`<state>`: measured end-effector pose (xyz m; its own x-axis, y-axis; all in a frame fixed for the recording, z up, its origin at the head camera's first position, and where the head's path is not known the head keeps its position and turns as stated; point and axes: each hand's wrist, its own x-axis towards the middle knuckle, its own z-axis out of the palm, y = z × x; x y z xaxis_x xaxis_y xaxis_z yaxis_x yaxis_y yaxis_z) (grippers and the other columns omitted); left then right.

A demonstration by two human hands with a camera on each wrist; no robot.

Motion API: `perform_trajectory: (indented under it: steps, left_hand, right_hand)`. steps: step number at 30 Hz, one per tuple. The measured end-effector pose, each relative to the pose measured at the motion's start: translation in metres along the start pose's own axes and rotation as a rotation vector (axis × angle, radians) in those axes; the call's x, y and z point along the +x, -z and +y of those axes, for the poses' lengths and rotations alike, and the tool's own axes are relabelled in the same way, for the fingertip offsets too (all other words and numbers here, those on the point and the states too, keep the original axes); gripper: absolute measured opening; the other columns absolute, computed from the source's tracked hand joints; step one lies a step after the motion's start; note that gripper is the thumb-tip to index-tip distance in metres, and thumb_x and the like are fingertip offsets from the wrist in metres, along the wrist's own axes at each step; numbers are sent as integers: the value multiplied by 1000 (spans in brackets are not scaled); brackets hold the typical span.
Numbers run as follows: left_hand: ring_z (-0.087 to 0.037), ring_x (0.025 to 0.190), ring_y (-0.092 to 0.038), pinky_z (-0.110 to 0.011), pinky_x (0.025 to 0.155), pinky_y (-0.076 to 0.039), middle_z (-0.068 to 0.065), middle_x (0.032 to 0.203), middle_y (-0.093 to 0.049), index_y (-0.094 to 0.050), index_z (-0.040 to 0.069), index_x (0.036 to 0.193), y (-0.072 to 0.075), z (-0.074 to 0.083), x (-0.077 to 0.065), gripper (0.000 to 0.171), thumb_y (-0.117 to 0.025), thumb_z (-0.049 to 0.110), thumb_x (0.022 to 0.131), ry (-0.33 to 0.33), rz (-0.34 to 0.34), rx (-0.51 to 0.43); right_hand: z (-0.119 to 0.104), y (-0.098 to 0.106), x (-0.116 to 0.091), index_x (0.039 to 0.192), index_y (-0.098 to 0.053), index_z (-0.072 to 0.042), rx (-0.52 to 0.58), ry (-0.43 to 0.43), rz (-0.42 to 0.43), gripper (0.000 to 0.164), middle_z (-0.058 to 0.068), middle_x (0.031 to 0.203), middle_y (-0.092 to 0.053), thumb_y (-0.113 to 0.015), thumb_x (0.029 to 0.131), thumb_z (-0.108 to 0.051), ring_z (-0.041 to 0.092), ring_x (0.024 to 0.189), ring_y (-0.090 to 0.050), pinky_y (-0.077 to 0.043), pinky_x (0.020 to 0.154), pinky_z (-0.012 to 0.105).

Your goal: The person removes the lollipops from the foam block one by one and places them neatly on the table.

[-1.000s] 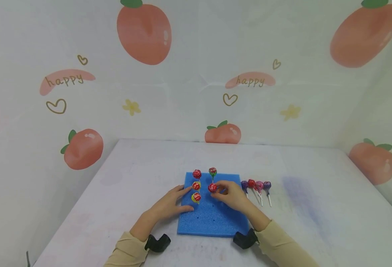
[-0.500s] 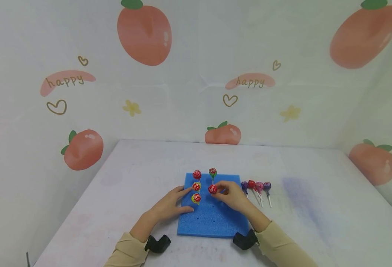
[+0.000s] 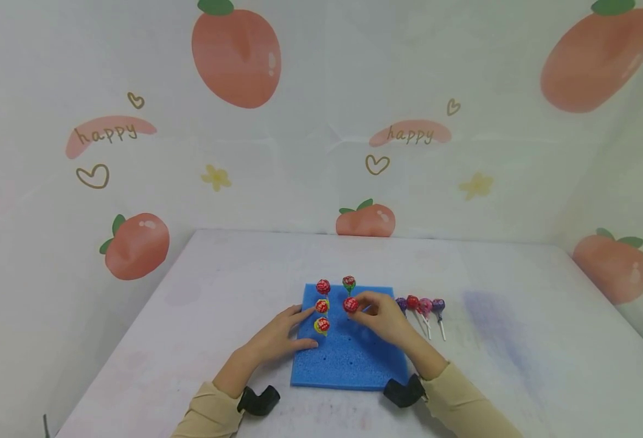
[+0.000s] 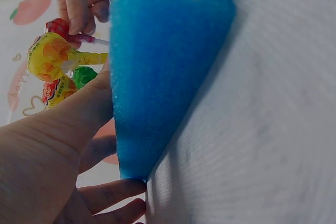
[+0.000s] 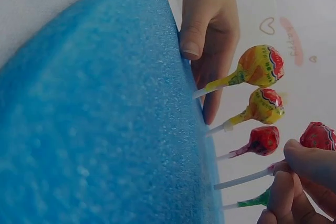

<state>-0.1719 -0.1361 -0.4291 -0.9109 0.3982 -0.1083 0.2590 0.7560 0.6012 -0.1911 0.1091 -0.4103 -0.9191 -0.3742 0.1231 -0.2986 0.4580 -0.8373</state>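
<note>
A blue foam board [image 3: 348, 374] lies flat on the table. My right hand [image 3: 389, 322] pinches a red-wrapped lollipop [image 3: 350, 305] just below its candy; in the right wrist view its white stick [image 5: 241, 179] reaches down to the foam surface. My left hand [image 3: 277, 334] rests against the board's left edge, fingers spread. Upright in the foam, a left column holds a red lollipop [image 3: 323, 286], a yellow-and-red lollipop [image 3: 322, 305] and another yellow-and-red lollipop [image 3: 322, 325]. Behind the pinched one stands a green-and-red lollipop [image 3: 349, 281].
Right of the board lie loose lollipops: a purple one [image 3: 401, 303] partly behind my hand, a red one [image 3: 412, 301], a pink one [image 3: 425, 305] and a dark purple one [image 3: 438, 305]. Small holes [image 3: 351, 363] dot the foam's front part. A patterned backdrop [image 3: 299, 176] rises behind the table.
Over the last half second my right hand has lifted slightly, and the pinched lollipop's candy sits a little higher in the head view. My left hand has stayed put.
</note>
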Motion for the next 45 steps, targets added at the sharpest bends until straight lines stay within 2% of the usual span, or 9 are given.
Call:
perform_trajectory:
  steps: [5, 14, 20, 25, 34, 41, 45]
  left_hand:
    - [-41, 136, -33, -59, 107, -33, -22, 147, -35, -41, 15, 142, 0, 0, 0, 70, -67, 44, 83, -1, -4, -2]
    - [-41, 136, -32, -58, 107, -33, -22, 147, -35, -41, 15, 142, 0, -1, 0, 71, -66, 44, 83, 4, -4, 1]
    - [-41, 137, -33, -58, 107, -33, -22, 147, -35, -41, 15, 142, 0, 1, -1, 71, -66, 45, 83, -1, 1, 11]
    - [-41, 137, -33, -58, 107, -33, -22, 147, -35, -41, 14, 142, 0, 0, -1, 72, -66, 45, 83, 0, 3, 14]
    - [-44, 133, -35, -61, 104, -34, -25, 144, -37, -42, 13, 141, 1, -1, -2, 74, -62, 54, 82, -51, 20, 15]
    - [-42, 136, -33, -59, 107, -32, -23, 146, -36, -41, 13, 142, -1, -1, 0, 72, -66, 45, 83, -12, 7, 7]
    - [-41, 136, -33, -58, 107, -34, -23, 146, -35, -41, 14, 142, -1, -2, 0, 71, -66, 44, 83, -10, 3, 17]
  right_hand:
    - [-1, 4, -2, 101, -66, -3, -5, -3, 12, 20, 14, 92, -67, -67, 85, -14, 11, 68, -59, -48, 59, 17]
    - [-3, 9, -6, 102, -67, -6, -41, -57, 32, 20, 11, 93, -68, -68, 85, -16, 12, 72, -61, -50, 63, 16]
    - [-1, 14, -8, 101, -67, -3, -61, -33, 63, 21, 12, 93, -69, -69, 84, -16, 11, 72, -62, -50, 63, 16]
    - [1, 18, -11, 101, -67, -4, -56, -49, 59, 21, 12, 93, -69, -68, 84, -16, 11, 71, -62, -50, 63, 16]
    - [5, 22, -14, 102, -67, -4, -35, -89, 52, 21, 12, 93, -68, -68, 84, -15, 12, 70, -61, -50, 63, 16]
    - [6, 26, -17, 103, -67, -3, -28, -93, 60, 22, 12, 91, -68, -68, 84, -16, 16, 69, -61, -50, 62, 17]
    - [7, 28, -19, 102, -67, -3, -40, -85, 70, 22, 12, 91, -68, -68, 84, -16, 14, 68, -60, -49, 61, 17]
